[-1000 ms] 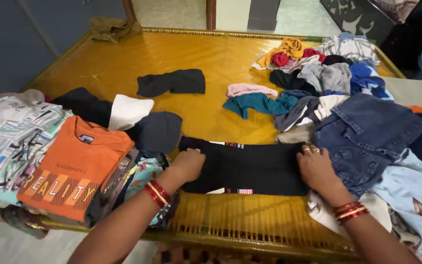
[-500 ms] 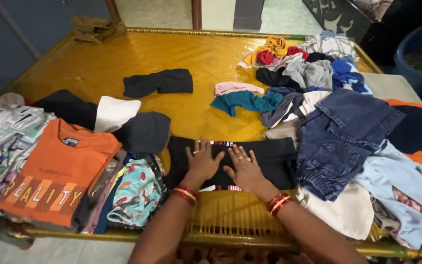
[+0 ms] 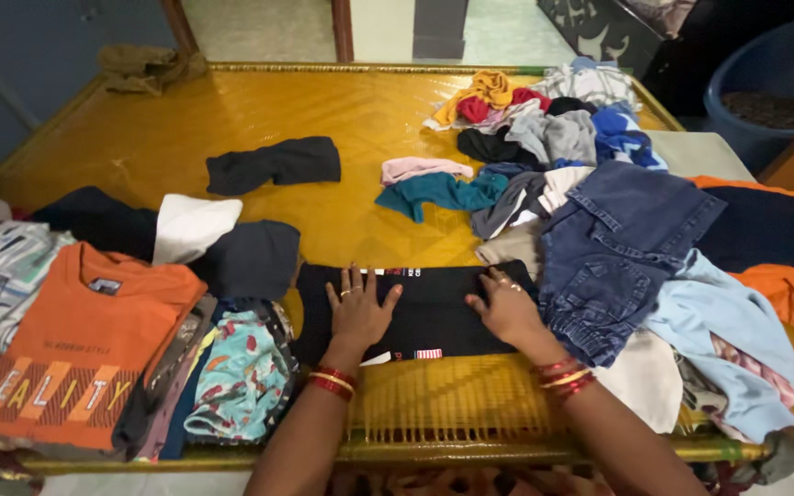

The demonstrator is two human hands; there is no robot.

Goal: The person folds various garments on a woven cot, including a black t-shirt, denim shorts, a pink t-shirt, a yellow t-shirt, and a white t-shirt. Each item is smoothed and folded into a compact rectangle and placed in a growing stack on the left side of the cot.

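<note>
Head view
Hands: two, both bare, each wrist ringed with red and gold bangles.
Left hand point(image 3: 358, 308): flat, fingers spread apart, palm pressed on the left half of the black garment point(image 3: 420, 308); it grips nothing.
Right hand point(image 3: 507, 308): flat on the right end of the black garment, fingers loosely apart, rings showing; no grip closed on the cloth.
Black garment: one, soft knit, folded to a long rectangle, with a small striped tag at its near edge; it lies at the near edge of the worktop point(image 3: 259, 110).
Worktop: one, glossy yellow woven surface with a herringbone pattern and a slatted near rim.
Left of the black garment: one orange T-shirt point(image 3: 75, 349) lying flat with block lettering, one patterned teal piece point(image 3: 236, 381), one folded white cloth point(image 3: 187, 225) and one folded dark grey piece point(image 3: 250, 259).
Beyond the black garment: one crumpled dark cloth point(image 3: 273, 165), one teal top point(image 3: 438, 191), one pink piece point(image 3: 420, 168).
Right of the black garment: one heavy blue denim item point(image 3: 618, 248), one pale blue garment point(image 3: 723, 340), a loose mixed heap point(image 3: 544, 119).
Far right of the black garment: one blue plastic tub point(image 3: 765, 83).
</note>
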